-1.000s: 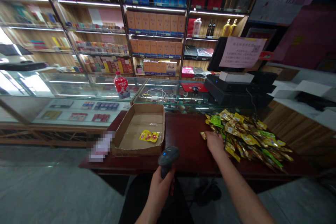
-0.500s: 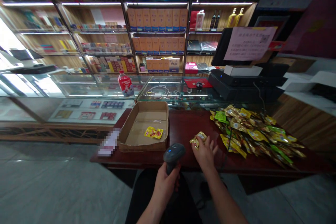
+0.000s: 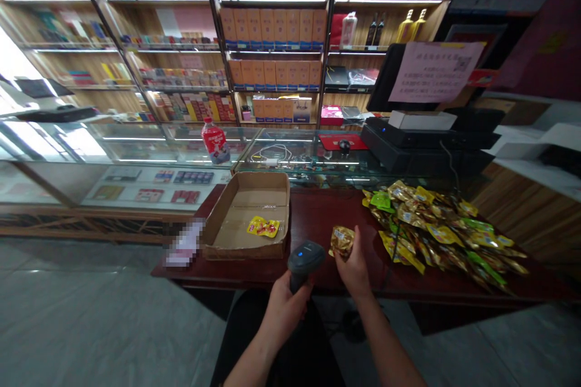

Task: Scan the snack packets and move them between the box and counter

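My left hand (image 3: 285, 303) is wrapped round the handle of a dark grey barcode scanner (image 3: 305, 257), whose head shows a small blue light. In my right hand (image 3: 353, 267) is a gold snack packet (image 3: 342, 240), gripped between thumb and fingers with a pale label patch facing up. The scanner head is just left of this packet, apart from it. To the left, an open cardboard tray (image 3: 247, 249) holds yellow snack packets (image 3: 263, 227). A big heap of gold, yellow and green snack packets (image 3: 436, 233) lies to the right of my right hand.
The dark red table (image 3: 318, 208) carries all of these. Behind it stand a glass display counter (image 3: 299, 163), a red-labelled bottle (image 3: 215, 142) and a monitor with a pink paper sign (image 3: 436, 72). Papers (image 3: 185, 245) lie left of the tray. Stocked shelves line the back.
My right hand has turned and raised the gold packet, its fingers now behind it and its label showing. The scanner has shifted slightly right and up in my left hand.
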Tool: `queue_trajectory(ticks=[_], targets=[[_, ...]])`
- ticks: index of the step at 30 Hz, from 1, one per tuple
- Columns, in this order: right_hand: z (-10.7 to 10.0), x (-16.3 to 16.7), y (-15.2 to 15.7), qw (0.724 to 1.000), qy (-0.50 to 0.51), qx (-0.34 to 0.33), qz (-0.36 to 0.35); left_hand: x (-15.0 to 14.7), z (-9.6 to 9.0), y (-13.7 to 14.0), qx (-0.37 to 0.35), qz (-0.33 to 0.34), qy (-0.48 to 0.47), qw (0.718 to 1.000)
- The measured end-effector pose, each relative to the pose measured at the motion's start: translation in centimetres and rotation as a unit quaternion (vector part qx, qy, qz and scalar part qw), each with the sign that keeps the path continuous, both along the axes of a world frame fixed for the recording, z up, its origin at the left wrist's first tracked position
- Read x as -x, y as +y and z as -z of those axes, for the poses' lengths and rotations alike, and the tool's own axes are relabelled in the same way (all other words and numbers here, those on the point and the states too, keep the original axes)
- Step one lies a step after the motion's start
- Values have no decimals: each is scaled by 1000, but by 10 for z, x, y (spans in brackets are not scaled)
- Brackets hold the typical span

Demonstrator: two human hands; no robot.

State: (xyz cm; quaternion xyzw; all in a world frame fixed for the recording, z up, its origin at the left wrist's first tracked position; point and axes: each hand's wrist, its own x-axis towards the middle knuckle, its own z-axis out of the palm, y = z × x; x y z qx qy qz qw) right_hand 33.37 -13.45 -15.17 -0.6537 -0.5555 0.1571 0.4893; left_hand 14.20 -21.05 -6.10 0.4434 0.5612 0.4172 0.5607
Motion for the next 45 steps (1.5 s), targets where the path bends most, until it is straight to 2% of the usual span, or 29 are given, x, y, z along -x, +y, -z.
queue_trajectory(ticks=[7, 18, 24, 28, 33, 36, 39, 42, 45], targets=[[-5, 3, -4, 999, 25, 38, 6, 2, 7, -3, -1, 5, -1, 1000], [-7, 3, -3, 999, 31, 38, -2, 1, 1, -3, -10, 11, 9, 1000], [-7, 3, -2, 998, 41, 39, -4, 2, 4, -5, -13, 27, 16, 999], [-4, 3, -4, 997, 61, 44, -9, 2, 14, -1, -22, 25, 15, 999], [-3, -5, 4, 991, 124, 35, -43, 5, 43, 23, -44, 41, 28, 998], [-20, -8, 25, 984, 159, 13, -81, 7, 61, 36, -49, 56, 36, 997], [-54, 7, 62, 975, 156, -2, -156, 7, 71, 40, -47, 62, 43, 996], [-92, 45, 100, 954, 125, 7, -273, 5, 73, 41, -38, 50, 48, 997], [-117, 92, 121, 920, 72, 45, -382, 4, 74, 43, -22, 28, 42, 998]])
